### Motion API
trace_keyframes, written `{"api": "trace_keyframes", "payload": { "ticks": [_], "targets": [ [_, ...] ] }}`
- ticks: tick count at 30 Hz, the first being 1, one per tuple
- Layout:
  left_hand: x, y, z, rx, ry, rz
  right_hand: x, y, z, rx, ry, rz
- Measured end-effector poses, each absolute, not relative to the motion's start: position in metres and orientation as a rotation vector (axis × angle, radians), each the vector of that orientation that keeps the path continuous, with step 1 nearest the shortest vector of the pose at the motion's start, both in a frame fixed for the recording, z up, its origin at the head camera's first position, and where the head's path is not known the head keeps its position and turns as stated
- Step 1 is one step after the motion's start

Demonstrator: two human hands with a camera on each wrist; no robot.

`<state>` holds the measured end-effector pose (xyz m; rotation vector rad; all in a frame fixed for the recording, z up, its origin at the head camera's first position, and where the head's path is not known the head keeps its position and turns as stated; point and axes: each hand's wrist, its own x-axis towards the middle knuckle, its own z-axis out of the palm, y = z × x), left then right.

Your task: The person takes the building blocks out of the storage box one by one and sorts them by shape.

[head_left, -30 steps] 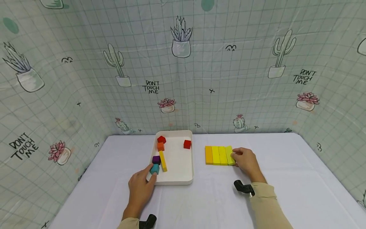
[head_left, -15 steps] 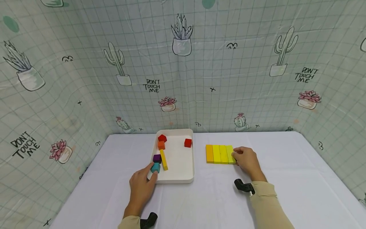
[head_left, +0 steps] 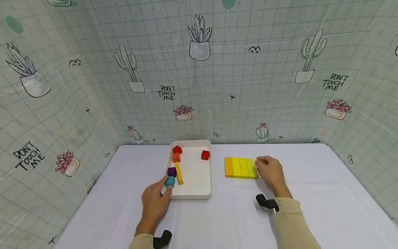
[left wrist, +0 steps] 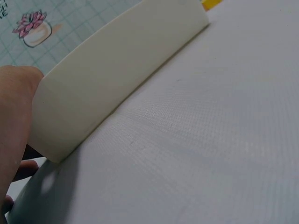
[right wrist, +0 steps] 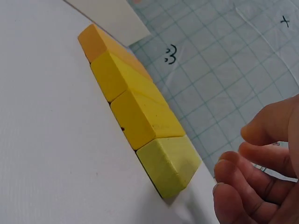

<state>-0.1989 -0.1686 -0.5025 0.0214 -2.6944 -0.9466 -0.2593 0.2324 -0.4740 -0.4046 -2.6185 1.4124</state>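
In the head view my left hand [head_left: 154, 201] grips the near left corner of a white tray [head_left: 194, 196]. Its fingertips are next to a teal block [head_left: 170, 181] inside that corner. The left wrist view has the thumb over the tray's rim [left wrist: 100, 65], with other fingers partly hidden below. To the right of the tray, several long blocks lie side by side, from an orange block [head_left: 228, 167] through yellow blocks [head_left: 240, 168] to a lime-yellow block [head_left: 252, 168]. My right hand [head_left: 271, 172] hovers just off the lime-yellow end, fingers loosely bent and holding nothing.
Also in the tray are a purple block [head_left: 171, 172], a thin yellow bar [head_left: 179, 173], an orange block [head_left: 176, 157], a red pentagonal block [head_left: 177, 149] and a red cube [head_left: 205, 155]. A patterned cloth [head_left: 230, 76] rises behind the white table [head_left: 230, 221].
The lime-yellow block, slightly slanted at first, now lies closer against the row. My right hand has let go and drawn a little to the right. The left hand keeps its place.
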Motion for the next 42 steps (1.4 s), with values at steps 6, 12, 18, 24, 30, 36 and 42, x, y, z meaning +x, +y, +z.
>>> {"api": "trace_keyframes", "payload": {
  "ticks": [6,12,18,24,30,36,42],
  "targets": [
    [-0.199,-0.169,-0.502,0.036,-2.716,-0.96,-0.258,0.223,-0.463,-0.425,-2.504,1.552],
    [-0.198,-0.169,-0.502,0.032,-2.715,-0.955,-0.257,0.214,-0.459,-0.387,-2.479,1.676],
    [-0.197,-0.169,-0.503,0.015,-2.712,-0.945,-0.256,0.209,-0.459,-0.359,-2.471,1.804],
    [-0.197,-0.17,-0.503,0.007,-2.705,-0.941,-0.256,0.204,-0.458,-0.331,-2.494,1.866],
    [-0.198,-0.169,-0.503,0.011,-2.708,-0.942,-0.255,0.196,-0.456,-0.313,-2.519,1.875],
    [-0.199,-0.168,-0.503,0.026,-2.725,-0.943,-0.255,0.176,-0.459,-0.19,-2.509,1.941],
    [-0.199,-0.168,-0.5,0.051,-2.745,-0.955,-0.255,0.149,-0.461,-0.072,-2.512,2.0]
  ]
}}
